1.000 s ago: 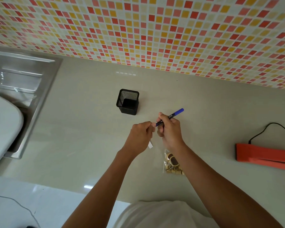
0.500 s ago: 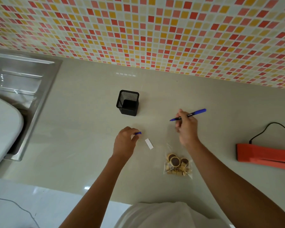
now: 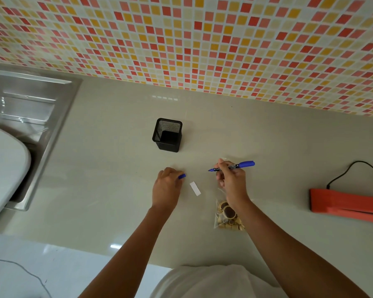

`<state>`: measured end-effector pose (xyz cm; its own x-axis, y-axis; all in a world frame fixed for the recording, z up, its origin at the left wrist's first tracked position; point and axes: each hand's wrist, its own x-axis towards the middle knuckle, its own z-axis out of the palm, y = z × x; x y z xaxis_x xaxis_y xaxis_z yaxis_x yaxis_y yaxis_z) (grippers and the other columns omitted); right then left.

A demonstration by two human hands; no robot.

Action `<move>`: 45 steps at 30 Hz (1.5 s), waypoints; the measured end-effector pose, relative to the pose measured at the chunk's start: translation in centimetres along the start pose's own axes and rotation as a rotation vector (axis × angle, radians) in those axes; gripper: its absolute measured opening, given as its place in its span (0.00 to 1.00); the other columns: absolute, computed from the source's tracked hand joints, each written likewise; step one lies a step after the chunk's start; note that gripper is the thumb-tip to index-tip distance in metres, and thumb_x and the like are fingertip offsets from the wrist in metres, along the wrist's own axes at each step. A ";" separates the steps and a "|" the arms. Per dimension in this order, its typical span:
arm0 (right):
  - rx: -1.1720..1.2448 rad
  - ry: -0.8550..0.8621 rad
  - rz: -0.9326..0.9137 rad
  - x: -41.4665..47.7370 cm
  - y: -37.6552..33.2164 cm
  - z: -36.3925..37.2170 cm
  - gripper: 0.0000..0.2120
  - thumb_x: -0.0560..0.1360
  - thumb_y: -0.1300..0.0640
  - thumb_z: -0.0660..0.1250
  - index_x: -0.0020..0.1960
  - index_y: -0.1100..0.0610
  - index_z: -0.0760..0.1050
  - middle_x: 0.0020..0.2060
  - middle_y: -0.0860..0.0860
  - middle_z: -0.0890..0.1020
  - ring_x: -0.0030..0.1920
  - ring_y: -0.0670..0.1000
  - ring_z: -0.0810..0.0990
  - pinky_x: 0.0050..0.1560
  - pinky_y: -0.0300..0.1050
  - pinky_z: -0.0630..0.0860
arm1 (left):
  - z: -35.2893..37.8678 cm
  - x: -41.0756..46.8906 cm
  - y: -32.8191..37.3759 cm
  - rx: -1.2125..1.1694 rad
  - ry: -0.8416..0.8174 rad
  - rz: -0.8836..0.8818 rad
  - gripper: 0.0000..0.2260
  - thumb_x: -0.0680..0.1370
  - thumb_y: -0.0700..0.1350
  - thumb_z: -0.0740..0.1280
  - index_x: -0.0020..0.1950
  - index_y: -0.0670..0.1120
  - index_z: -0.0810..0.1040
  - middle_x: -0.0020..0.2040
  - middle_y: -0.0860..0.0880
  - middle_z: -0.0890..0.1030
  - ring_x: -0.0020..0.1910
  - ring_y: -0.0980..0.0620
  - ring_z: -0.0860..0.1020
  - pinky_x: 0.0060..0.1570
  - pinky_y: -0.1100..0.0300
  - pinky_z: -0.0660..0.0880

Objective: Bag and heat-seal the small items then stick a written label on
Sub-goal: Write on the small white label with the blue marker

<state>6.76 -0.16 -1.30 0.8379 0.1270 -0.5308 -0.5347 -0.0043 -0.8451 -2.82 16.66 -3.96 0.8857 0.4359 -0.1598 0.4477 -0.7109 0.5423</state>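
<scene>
I am looking down on a pale grey, glossy countertop (image 3: 108,190) backed by a wall of small red, orange and cream mosaic tiles (image 3: 202,44). My right hand (image 3: 233,181) is gripping a blue-capped marker pen with a black barrel (image 3: 235,166); fingers and thumb are closing round the barrel near the tip end, the bare tip pointing left, the pen lying close to level above the counter. My left hand (image 3: 167,188) is curling loosely, fingertips pinching the small blue pen cap (image 3: 181,176), which is peeking out at its right edge.

Between the two hands a small white rectangular paper label (image 3: 195,188) is lying flat on the counter, touching neither hand; I cannot tell whether anything is written on it. Just right of it, partly under my right wrist, a clear plastic bag of small tan cylinders and brown-faced discs (image 3: 227,216) is resting on the surface. Whether its mouth is sealed I cannot tell.

A square black wire-mesh pen holder (image 3: 167,134) is standing upright beyond the hands. Well off to the right an orange bar-shaped heat sealer (image 3: 345,202) is lying, with a black cord (image 3: 353,168) looping from its far end. A stainless steel sink (image 3: 26,108) is sitting at far left
</scene>
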 end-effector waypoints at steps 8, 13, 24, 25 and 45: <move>-0.014 -0.025 -0.008 -0.5 0.2 0.3 0.14 0.80 0.54 0.66 0.38 0.59 0.80 0.26 0.53 0.74 0.24 0.46 0.68 0.24 0.37 0.63 | 0.5 -1.4 1.6 0.010 -0.125 0.244 0.14 0.74 0.37 0.71 0.59 0.46 0.81 0.52 0.44 0.77 0.47 0.44 0.80 0.44 0.52 0.80; -0.030 -0.032 -0.012 -0.8 0.3 0.4 0.14 0.80 0.54 0.66 0.39 0.59 0.81 0.26 0.53 0.74 0.24 0.46 0.68 0.24 0.36 0.64 | 1.2 -1.7 1.2 0.035 -0.273 0.245 0.12 0.76 0.38 0.68 0.59 0.46 0.81 0.54 0.43 0.78 0.46 0.42 0.81 0.48 0.53 0.79; -0.041 -0.021 0.001 -0.7 0.5 0.4 0.13 0.80 0.55 0.66 0.42 0.63 0.80 0.27 0.55 0.74 0.24 0.45 0.70 0.24 0.35 0.66 | 1.5 -1.3 0.8 0.115 -0.332 0.321 0.13 0.80 0.39 0.64 0.64 0.47 0.77 0.58 0.45 0.78 0.49 0.44 0.79 0.52 0.56 0.74; -0.039 -0.020 0.005 -0.7 0.5 0.4 0.13 0.80 0.55 0.66 0.42 0.63 0.80 0.27 0.55 0.74 0.24 0.45 0.70 0.24 0.35 0.66 | 1.5 -1.2 0.7 0.125 -0.334 0.333 0.13 0.80 0.40 0.64 0.64 0.47 0.76 0.58 0.46 0.78 0.50 0.44 0.79 0.52 0.57 0.73; -0.152 0.154 -0.079 -1.5 2.6 2.5 0.23 0.81 0.45 0.61 0.40 0.61 0.81 0.23 0.42 0.75 0.29 0.44 0.72 0.34 0.43 0.70 | 1.7 -1.6 2.9 -0.021 -0.294 0.177 0.04 0.76 0.41 0.67 0.49 0.41 0.77 0.43 0.44 0.80 0.39 0.46 0.78 0.41 0.53 0.77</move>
<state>3.87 2.09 -2.55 0.8897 -0.0200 -0.4561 -0.4537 -0.1508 -0.8783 -2.78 12.96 -3.52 0.9482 0.1273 -0.2911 0.2845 -0.7481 0.5996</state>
